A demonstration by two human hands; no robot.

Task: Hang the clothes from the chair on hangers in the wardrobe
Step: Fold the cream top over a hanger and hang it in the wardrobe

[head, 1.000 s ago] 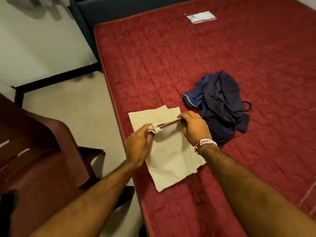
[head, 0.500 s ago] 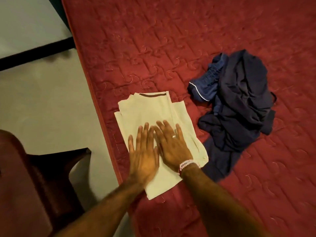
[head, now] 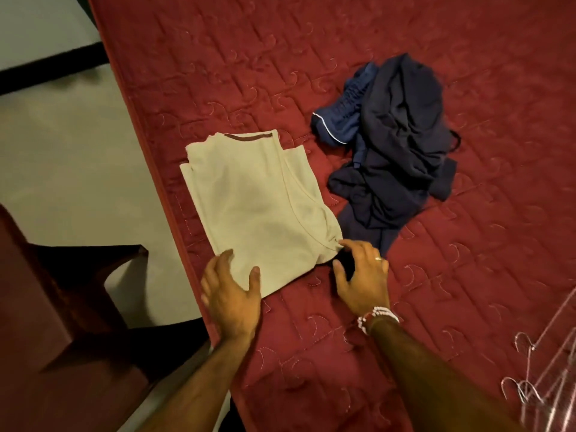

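Folded cream shirt (head: 249, 207) on red mattress (head: 218, 57)

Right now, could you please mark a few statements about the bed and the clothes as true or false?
1. The cream shirt lies folded on the red mattress. True.
2. The navy clothes lie on top of the cream shirt. False: they lie beside it, on the mattress.
3. Wire hangers lie on the mattress. True.
4. The left hand grips a hanger. False: it holds nothing, fingers spread at the shirt's near edge.
5. The right hand is at the shirt's near corner. True.
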